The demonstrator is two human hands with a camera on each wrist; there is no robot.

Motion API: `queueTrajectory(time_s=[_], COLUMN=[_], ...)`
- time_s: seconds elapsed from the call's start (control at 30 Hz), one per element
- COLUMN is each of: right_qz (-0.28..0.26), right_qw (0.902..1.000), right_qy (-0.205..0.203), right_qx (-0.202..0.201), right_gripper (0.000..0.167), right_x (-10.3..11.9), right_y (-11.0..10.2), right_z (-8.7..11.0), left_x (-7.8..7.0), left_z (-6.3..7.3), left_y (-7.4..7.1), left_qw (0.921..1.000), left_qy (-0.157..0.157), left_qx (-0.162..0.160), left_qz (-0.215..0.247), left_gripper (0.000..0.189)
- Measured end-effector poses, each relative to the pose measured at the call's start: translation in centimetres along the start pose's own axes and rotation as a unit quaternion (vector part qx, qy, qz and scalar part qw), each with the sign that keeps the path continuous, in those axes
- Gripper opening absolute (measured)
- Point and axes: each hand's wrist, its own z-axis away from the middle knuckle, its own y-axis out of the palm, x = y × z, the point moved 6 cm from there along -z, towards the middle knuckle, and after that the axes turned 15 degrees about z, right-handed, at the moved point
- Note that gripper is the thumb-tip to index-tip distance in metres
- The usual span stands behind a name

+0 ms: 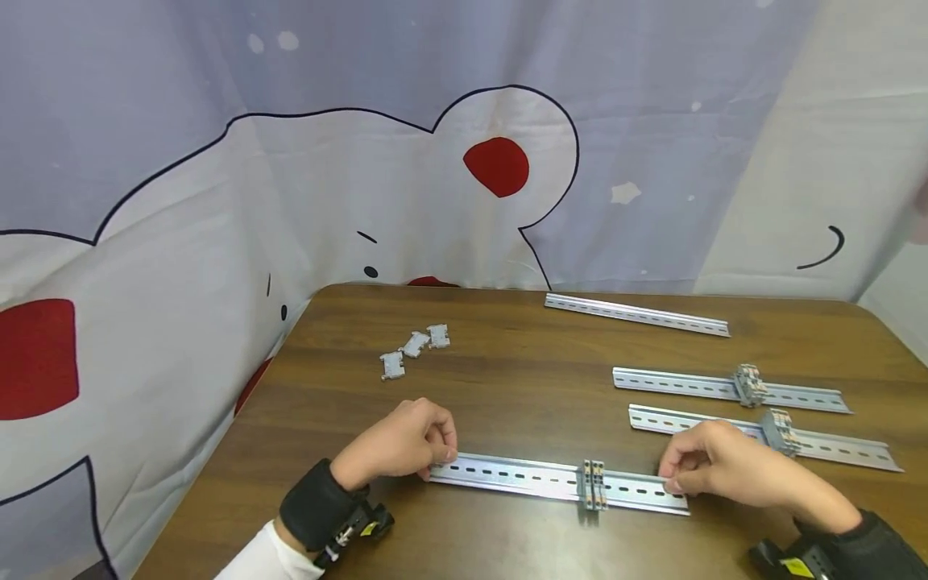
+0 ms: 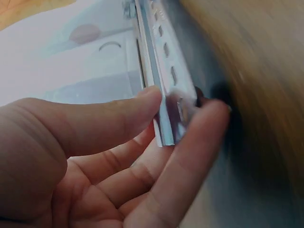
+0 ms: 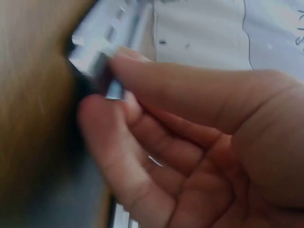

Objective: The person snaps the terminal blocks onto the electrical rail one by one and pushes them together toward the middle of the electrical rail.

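A slotted metal DIN rail (image 1: 518, 475) lies lengthwise across the front of the table, with grey terminal blocks (image 1: 594, 485) clipped on it right of its middle. My left hand (image 1: 406, 441) pinches the rail's left end between thumb and fingers. At the other end my right hand (image 1: 714, 463) holds the rail the same way. In the left wrist view the thumb presses on the lip of the rail (image 2: 165, 52). The right wrist view is blurred, but the rail's end (image 3: 102, 57) shows between thumb and index finger.
Two more rails (image 1: 670, 383) (image 1: 848, 449) carrying terminal blocks (image 1: 749, 385) (image 1: 779, 431) lie at the right, the nearer one behind my right hand. A bare rail (image 1: 638, 314) is at the back. Three loose light-grey pieces (image 1: 416, 345) lie back left on the wooden table (image 1: 507, 387). A printed cloth (image 1: 326, 193) hangs behind.
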Motion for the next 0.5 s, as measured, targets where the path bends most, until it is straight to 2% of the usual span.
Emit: queueTrajectory(time_s=[0.13,0.3,0.33,0.5], right_qz=[0.039,0.064,0.066,0.053], right_qw=[0.9985,0.9953,0.9948,0.9910], right_qy=[-0.032,-0.053,-0.050,0.017], right_qx=[0.019,0.050,0.059,0.122], right_gripper=[0.018,0.030,0.030,0.028], right_x=[-1.0,-2.0,-2.3,-5.0], right_y=[-1.6,-3.5,-3.9,-5.2], right_z=[2.0,4.8,5.3,7.9], left_x=[-1.3,-3.6,-4.1,-5.9], left_z=[-2.0,-4.4,-4.8,-6.9], left_y=[2.4,5.5,6.1,8.8], left_qw=[0.9997,0.9983,0.9978,0.9932], left_qy=[0.012,0.046,0.052,0.084], left_qx=[0.015,0.034,0.037,0.038], left_qz=[0.012,-0.010,-0.017,-0.072], left_gripper=[0.013,0.013,0.013,0.019])
